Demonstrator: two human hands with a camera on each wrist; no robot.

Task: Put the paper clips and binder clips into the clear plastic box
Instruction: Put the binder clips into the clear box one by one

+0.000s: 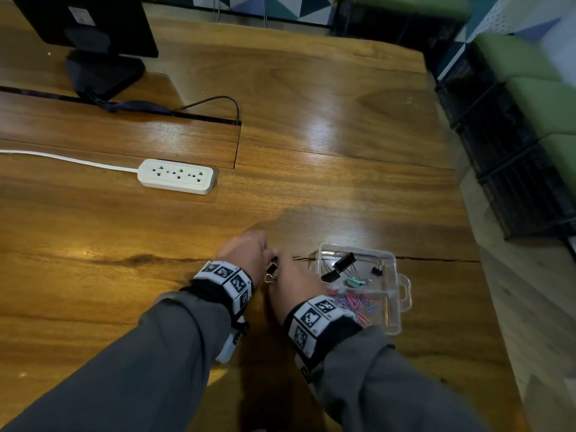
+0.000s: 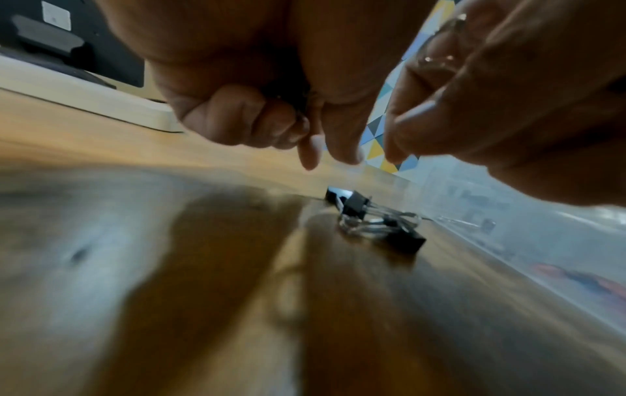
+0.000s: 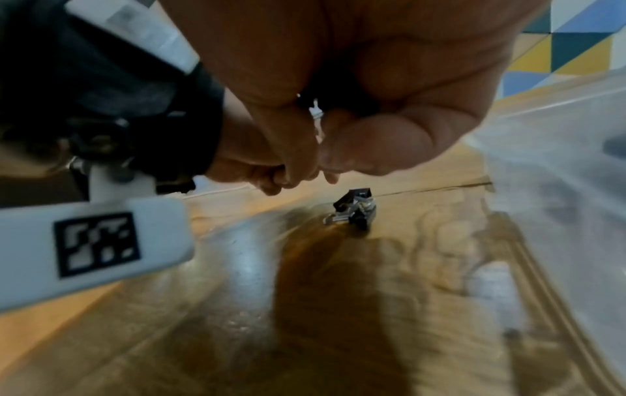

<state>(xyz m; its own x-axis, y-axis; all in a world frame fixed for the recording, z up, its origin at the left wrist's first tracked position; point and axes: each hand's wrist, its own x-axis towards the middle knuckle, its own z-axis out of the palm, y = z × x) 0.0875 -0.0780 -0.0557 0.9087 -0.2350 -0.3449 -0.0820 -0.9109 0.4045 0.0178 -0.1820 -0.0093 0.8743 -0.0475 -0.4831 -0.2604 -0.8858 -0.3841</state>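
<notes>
Grey sleeves lead to both hands over glossy wood. Left hand (image 1: 246,254) is curled, its hold unclear; right hand (image 2: 508,101) pinches a wire-handled clip. Black binder clips (image 2: 376,219) lie beneath, beside the clear plastic box (image 1: 393,277) holding colourful paper clips (image 1: 358,305).

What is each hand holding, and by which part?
The right hand pinches a silver wire loop, seemingly a binder clip's handle. The left hand is curled; whether it holds anything cannot be told.

Hands (image 1: 249,254) beside clear plastic box (image 1: 393,275)
</notes>
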